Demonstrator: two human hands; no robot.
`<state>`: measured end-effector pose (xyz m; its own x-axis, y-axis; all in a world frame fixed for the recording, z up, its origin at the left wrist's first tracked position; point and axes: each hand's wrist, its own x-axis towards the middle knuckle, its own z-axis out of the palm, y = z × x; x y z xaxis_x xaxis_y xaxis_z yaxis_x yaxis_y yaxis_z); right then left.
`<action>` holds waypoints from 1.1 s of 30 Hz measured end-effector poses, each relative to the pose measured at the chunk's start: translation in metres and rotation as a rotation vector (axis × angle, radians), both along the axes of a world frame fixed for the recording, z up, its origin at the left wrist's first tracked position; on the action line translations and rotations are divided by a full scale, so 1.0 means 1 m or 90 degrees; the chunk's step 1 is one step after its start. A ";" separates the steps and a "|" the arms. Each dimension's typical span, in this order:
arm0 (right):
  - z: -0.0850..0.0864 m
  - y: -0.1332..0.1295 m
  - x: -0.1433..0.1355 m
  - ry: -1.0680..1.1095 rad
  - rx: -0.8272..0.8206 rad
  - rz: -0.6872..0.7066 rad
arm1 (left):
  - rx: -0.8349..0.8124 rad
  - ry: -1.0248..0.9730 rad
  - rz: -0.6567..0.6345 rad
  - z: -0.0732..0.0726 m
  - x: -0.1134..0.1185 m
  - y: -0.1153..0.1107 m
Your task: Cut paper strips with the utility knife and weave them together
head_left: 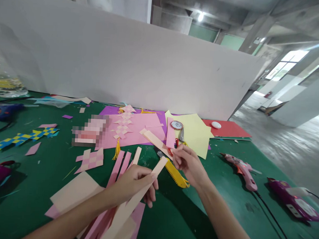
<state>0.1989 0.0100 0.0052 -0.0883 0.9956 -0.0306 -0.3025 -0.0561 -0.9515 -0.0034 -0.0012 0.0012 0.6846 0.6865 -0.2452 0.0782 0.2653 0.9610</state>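
My left hand (138,184) is closed around a cream paper strip (136,200), its thumb pressed on top near the upper end. Several pink paper strips (116,167) and another cream strip (137,155) stick out behind the hand; whether the fingers grip these too is hard to tell. My right hand (188,163) hovers to the right of the strip's end with thumb and fingertips pinched together. Anything between them is too small to make out. Just beyond its fingertips lie scissors with red handles (171,151), partly hidden. A yellow utility knife (176,173) rests between the hands.
A woven paper ornament with a yellow tassel (117,149) lies on pink sheets (146,120). Yellow paper (197,132), a round tape roll (176,125) and a red sheet (231,129) are behind. A pink glue gun (242,168) and purple device (291,199) sit right.
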 end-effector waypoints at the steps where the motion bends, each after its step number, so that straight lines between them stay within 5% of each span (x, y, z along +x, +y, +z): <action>1: 0.000 0.000 0.001 -0.008 -0.003 -0.001 | -0.005 0.000 0.002 0.000 0.000 0.000; 8: -0.004 -0.005 -0.007 -0.194 -0.009 0.215 | -0.018 0.001 0.017 -0.002 0.004 -0.003; 23: 0.014 0.002 0.034 -0.093 0.016 0.065 | -0.086 -0.002 -0.136 0.012 0.002 -0.003; 33: 0.018 0.006 0.059 -0.017 0.059 -0.048 | -0.077 -0.025 -0.195 0.007 -0.002 0.001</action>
<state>0.2574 0.0161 0.0229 -0.0137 0.9981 0.0601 -0.2769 0.0540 -0.9594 -0.0059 0.0003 0.0085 0.8652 0.4147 -0.2821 0.1361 0.3471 0.9279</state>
